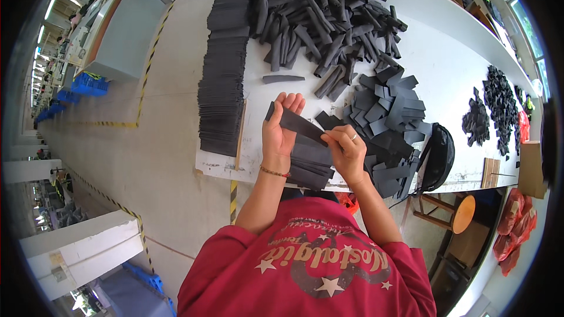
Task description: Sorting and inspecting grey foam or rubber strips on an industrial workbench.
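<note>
The left hand [283, 126] is lying palm up, fingers extended, its thumb pinning one end of a dark strip [301, 124]; the right hand [342, 142] is pinching the other end between thumb and fingers. The strip is hanging over the table [254, 91] near its front edge, and the right hand is hiding part of the flat strips [308, 167] stacked beneath. I'm not making out what the black rounded object [438, 157] is, and the dark rim of the view is cutting off the room's far sides. White surface is showing around a lone rolled piece [283, 79], between the tall stack [223, 70] at the left edge and the rolled pieces [329, 23] heaped behind; more is stretching right of the loose flat pieces [388, 108]. The red shirt [305, 270] is carrying pale lettering and stars; faint marks are dotting the table's front edge.
</note>
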Demonstrator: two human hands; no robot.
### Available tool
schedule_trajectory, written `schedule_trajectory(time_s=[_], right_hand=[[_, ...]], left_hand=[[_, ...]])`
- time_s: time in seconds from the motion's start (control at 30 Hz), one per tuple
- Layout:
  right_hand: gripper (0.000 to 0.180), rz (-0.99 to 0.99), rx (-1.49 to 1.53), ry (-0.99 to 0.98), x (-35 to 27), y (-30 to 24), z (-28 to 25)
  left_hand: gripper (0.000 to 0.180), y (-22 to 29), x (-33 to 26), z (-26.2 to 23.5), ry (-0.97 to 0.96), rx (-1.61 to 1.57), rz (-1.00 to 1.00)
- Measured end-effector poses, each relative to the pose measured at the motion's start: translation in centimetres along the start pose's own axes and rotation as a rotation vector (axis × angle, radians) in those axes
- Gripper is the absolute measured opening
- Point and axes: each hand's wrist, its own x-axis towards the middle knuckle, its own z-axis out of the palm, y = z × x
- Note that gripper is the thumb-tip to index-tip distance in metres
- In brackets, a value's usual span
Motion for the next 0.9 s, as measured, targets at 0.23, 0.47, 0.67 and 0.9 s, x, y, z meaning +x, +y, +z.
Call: schedule_trajectory(time_s=[0.23, 0.47, 0.67, 0.9], right_hand=[[0.009, 0.757, 0.291, -0.097, -4.2, 6.3, -2.3], [0.022, 0.6, -0.229, -0.356, -10.4, 7.9, -0.4], [0.021, 0.478, -0.572, -0.296, -9.7, 10.2, -3.4], [0.009, 0.551, -0.7, -0.107, -6.2, 15.9, -7.2]], left_hand=[[0.023, 5.3, 2.7, -7.5, 0.335, 0.184, 0.3], [0.025, 2.0, 5.1, -11.6, 0.503, 0.754, 0.166], [0.039, -1.3, 12.0, -12.8, 0.596, 0.793, -0.145], [0.04, -4.4, 21.3, -15.8, 0.89, 0.636, -0.128]])
